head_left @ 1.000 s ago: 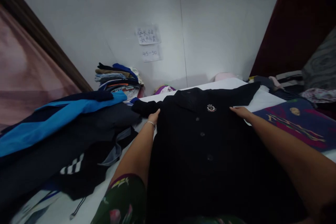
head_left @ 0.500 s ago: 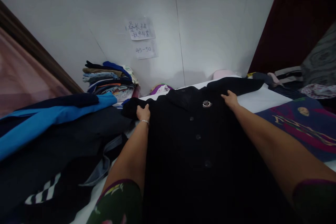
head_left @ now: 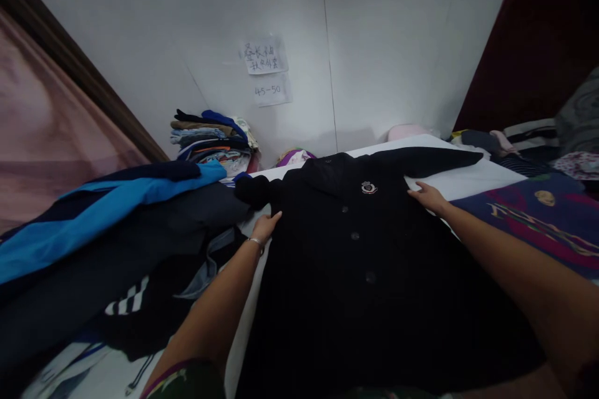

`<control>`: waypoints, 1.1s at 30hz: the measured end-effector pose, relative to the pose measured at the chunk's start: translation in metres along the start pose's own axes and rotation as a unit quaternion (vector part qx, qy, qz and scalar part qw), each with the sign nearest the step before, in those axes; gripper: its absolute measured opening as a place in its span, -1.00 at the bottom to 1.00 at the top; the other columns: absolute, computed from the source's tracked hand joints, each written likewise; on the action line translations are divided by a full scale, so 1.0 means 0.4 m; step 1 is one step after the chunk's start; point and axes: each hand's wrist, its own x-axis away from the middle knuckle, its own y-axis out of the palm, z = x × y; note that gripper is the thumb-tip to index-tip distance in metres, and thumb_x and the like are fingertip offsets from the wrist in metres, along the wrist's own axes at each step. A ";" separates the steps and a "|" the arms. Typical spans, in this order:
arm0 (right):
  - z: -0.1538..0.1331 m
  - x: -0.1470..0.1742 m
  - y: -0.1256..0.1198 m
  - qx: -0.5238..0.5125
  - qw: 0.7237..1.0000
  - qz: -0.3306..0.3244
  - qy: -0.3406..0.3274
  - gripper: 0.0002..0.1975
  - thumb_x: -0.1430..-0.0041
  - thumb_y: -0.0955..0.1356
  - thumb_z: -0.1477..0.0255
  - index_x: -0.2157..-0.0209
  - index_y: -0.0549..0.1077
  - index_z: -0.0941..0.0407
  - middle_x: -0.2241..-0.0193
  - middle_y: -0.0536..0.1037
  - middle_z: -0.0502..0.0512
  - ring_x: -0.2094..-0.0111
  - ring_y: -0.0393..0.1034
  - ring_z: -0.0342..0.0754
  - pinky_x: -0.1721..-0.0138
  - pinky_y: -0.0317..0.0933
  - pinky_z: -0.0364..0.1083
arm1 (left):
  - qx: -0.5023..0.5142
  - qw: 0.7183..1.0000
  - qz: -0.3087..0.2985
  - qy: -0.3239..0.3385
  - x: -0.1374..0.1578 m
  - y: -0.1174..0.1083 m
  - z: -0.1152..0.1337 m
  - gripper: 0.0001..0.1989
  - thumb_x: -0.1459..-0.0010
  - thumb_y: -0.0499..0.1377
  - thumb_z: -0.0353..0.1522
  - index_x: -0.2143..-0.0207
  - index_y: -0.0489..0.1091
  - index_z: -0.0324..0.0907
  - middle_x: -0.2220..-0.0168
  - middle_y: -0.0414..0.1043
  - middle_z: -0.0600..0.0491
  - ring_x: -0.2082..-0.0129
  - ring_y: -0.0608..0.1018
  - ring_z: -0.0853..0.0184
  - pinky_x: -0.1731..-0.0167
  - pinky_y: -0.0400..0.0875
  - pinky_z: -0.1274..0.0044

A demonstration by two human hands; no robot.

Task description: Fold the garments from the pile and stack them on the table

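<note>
A black buttoned coat (head_left: pixel 337 305) with a crest badge on the chest lies spread in front of me, collar at the far end. Its right-hand sleeve stretches out sideways, while the left-hand one is bunched up short. My left hand (head_left: pixel 267 226), with a bracelet at the wrist, pinches the coat's left edge below that bunched sleeve. At the opposite edge, just under the armpit, my right hand (head_left: pixel 428 197) has its thumb and fingers closed on the cloth. The coat's lower part is very dark, so its folds are hard to make out.
A white table (head_left: pixel 461 182) lies beneath. To the left are a blue and navy garment (head_left: pixel 116 199) and other dark clothes. Folded clothes (head_left: pixel 210 140) form a stack by the wall. A patterned purple-blue cloth (head_left: pixel 528 209) lies at the right.
Both hands have moved from the coat's sleeves down to its side edges under the armpits. The coat now lies lower and flatter, and the view has shifted slightly left.
</note>
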 end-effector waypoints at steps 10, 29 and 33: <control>0.128 0.309 -0.114 -0.023 0.996 -0.083 0.009 -0.23 -0.08 0.41 0.20 -0.28 0.19 0.17 0.09 0.55 0.29 0.14 0.49 0.16 0.09 0.36 0.04 | 0.091 0.987 -0.114 -0.072 0.316 -0.086 -0.077 -0.67 0.11 0.39 -0.20 0.38 0.44 -0.23 0.44 0.56 -0.05 0.29 0.60 0.12 0.42 0.45 0.50; 0.142 0.521 -0.160 0.211 0.937 -0.022 -0.276 -0.45 -0.20 0.24 0.19 -0.20 0.32 0.05 -0.27 0.23 0.17 -0.25 0.13 0.15 -0.24 0.04 0.12 | -0.200 0.940 -0.004 0.276 0.521 -0.067 -0.062 -0.52 -0.04 0.25 -0.21 -0.03 0.38 -0.12 -0.13 0.36 -0.18 -0.17 0.34 0.01 -0.18 0.17 0.29; 0.119 0.546 -0.084 0.200 0.914 -0.095 -0.340 -0.41 -0.22 0.22 0.08 -0.22 0.29 0.01 -0.31 0.14 0.14 -0.33 -0.07 0.17 -0.28 -0.12 0.24 | -0.271 0.878 -0.125 0.375 0.588 0.035 -0.067 -0.44 -0.16 0.13 -0.11 -0.18 0.27 -0.10 -0.31 0.12 -0.06 -0.33 0.11 0.09 -0.29 -0.10 0.19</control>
